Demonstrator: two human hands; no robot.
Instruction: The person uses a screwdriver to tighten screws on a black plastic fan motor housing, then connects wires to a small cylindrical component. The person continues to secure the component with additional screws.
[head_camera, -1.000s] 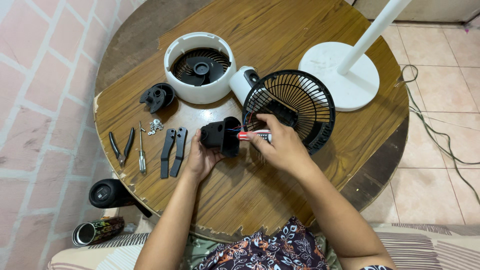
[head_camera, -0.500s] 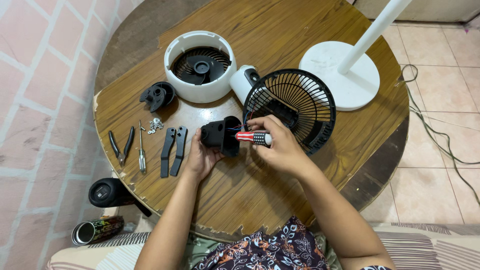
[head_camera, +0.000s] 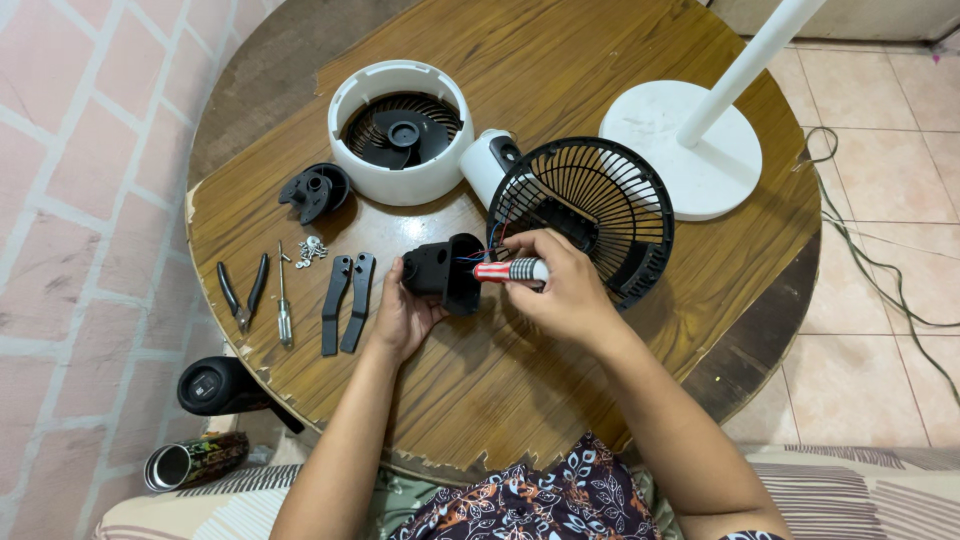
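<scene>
Left hand (head_camera: 400, 318) cups matte black housing (head_camera: 443, 272); right hand (head_camera: 565, 290) grips striped tube (head_camera: 510, 271).

I see the black plastic motor housing (head_camera: 442, 272) lying on its side above the round wooden table, its open end toward the red-and-white striped screwdriver (head_camera: 510, 271), which lies horizontal with its tip inside that opening.

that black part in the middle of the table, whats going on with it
A person seated at a round wooden table holds a black motor housing in the left hand and a red-and-white tube in the right hand, its end at the housing's opening. A black fan grille, white fan shell, pliers and screwdriver lie around.
</scene>
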